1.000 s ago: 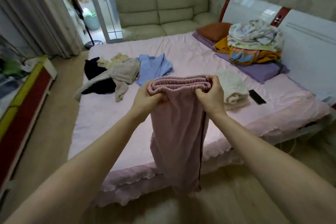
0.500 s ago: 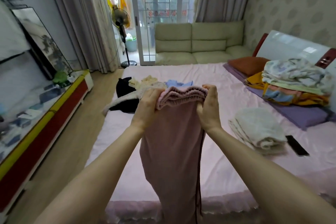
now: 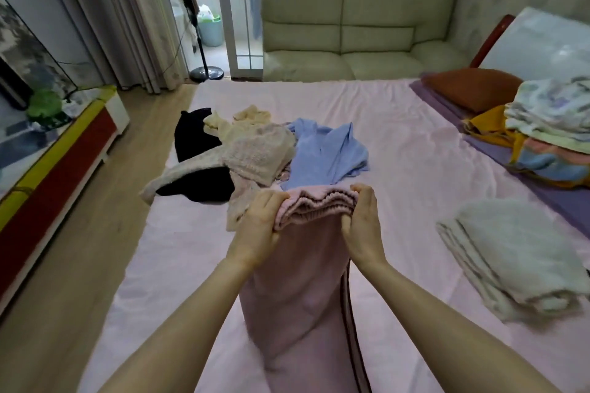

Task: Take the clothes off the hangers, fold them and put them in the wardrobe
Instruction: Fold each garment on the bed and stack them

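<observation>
A pink-sheeted bed (image 3: 399, 150) fills most of the frame. Pink trousers (image 3: 300, 290) hang at lower centre, their gathered waistband gripped at each end by the left hand (image 3: 260, 226) and right hand (image 3: 362, 226). A heap of unfolded clothes (image 3: 255, 153) lies at centre left; a folded white garment (image 3: 517, 252) sits at the right edge.

Pink trousers (image 3: 300, 303) with a gathered elastic waistband are hanging lengthwise over the bed, dark stripe running down one side. Beyond them, cream, black and blue clothes (image 3: 255, 153) are lying heaped, unfolded.
</observation>
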Available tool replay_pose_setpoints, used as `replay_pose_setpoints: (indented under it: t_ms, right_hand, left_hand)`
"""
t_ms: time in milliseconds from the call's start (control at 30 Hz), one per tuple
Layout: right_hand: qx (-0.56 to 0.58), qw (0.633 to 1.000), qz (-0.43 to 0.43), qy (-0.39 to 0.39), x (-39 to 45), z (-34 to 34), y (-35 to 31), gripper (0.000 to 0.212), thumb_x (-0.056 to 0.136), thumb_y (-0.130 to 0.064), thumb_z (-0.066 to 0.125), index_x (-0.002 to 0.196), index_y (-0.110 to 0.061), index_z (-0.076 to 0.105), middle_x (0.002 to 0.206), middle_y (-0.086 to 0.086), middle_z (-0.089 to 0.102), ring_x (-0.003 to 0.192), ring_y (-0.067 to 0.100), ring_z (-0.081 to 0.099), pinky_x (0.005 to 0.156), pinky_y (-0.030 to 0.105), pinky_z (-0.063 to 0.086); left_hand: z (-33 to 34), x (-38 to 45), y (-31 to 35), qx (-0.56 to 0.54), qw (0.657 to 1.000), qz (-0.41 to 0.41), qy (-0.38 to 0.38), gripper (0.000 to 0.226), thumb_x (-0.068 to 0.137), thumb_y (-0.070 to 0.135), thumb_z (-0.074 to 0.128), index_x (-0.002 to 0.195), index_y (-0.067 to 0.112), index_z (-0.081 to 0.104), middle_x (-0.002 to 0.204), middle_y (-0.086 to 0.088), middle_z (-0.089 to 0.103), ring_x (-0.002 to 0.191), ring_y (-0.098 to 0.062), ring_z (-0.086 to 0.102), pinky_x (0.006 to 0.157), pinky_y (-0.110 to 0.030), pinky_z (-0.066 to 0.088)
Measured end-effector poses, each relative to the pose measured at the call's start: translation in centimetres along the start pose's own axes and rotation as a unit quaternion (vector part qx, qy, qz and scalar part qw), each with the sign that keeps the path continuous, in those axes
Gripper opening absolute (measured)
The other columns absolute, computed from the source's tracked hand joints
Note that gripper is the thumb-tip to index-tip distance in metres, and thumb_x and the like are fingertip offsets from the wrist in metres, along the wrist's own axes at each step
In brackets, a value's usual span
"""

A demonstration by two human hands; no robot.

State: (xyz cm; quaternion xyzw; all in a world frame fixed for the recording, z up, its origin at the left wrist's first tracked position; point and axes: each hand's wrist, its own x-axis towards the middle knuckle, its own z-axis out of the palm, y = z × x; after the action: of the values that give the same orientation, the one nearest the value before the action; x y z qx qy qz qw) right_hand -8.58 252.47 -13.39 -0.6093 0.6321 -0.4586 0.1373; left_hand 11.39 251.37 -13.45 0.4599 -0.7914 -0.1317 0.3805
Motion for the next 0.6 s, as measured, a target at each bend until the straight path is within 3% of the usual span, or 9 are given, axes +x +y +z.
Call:
replay_pose_setpoints:
  t_ms: [100,233,333,500,600]
  right_hand:
    - [-0.005,0.999,0.034,-0.028,0.5,6.5,6.8,0.044,0.078,0.011,0.048,0.119,-0.006,0.044,0.109,0.000,0.041,0.100,0.019,0.044,0.084,0.024,0.036]
    - [-0.007,0.997,0.047,-0.056,1.9,13.1,14.1,0.042,0.079,0.011,0.047,0.116,-0.010,0.044,0.107,-0.003,0.040,0.099,0.016,0.042,0.085,0.025,0.036]
    - [0.000,0.995,0.069,-0.072,3.2,18.1,19.5,0.042,0.079,0.009,0.046,0.116,-0.012,0.043,0.110,-0.004,0.040,0.102,0.015,0.041,0.086,0.024,0.035]
    - [0.023,0.993,0.052,-0.101,6.7,25.1,26.0,0.028,0.087,-0.001,0.047,0.108,-0.020,0.042,0.106,-0.006,0.042,0.098,0.011,0.039,0.080,0.021,0.030]
    - [0.038,0.992,0.040,-0.117,10.9,28.9,29.3,0.022,0.091,-0.007,0.051,0.110,-0.016,0.043,0.107,-0.002,0.049,0.100,0.015,0.045,0.077,0.022,0.032]
  left_hand:
    - [6.3,-0.5,-7.4,-0.013,0.999,-0.042,-0.031,0.035,0.081,0.021,0.054,0.115,0.010,0.059,0.110,-0.006,0.060,0.103,-0.019,0.048,0.089,-0.022,0.036]
    - [13.7,-1.0,-14.1,-0.053,0.988,-0.142,0.010,0.031,0.080,0.015,0.059,0.110,0.020,0.056,0.103,0.008,0.055,0.096,-0.021,0.052,0.082,-0.032,0.041]
    - [19.2,-1.3,-18.1,-0.046,0.977,-0.204,0.038,0.031,0.077,0.016,0.057,0.108,0.016,0.058,0.100,0.005,0.056,0.094,-0.020,0.051,0.081,-0.033,0.040]
    - [25.7,0.3,-24.0,-0.022,0.965,-0.251,0.074,0.031,0.081,0.017,0.058,0.110,0.007,0.060,0.102,-0.004,0.060,0.093,-0.014,0.048,0.087,-0.001,0.023]
    - [28.6,3.0,-27.6,-0.024,0.949,-0.301,0.094,0.028,0.085,0.006,0.064,0.111,0.009,0.055,0.099,-0.005,0.062,0.088,-0.017,0.053,0.080,0.001,0.025]
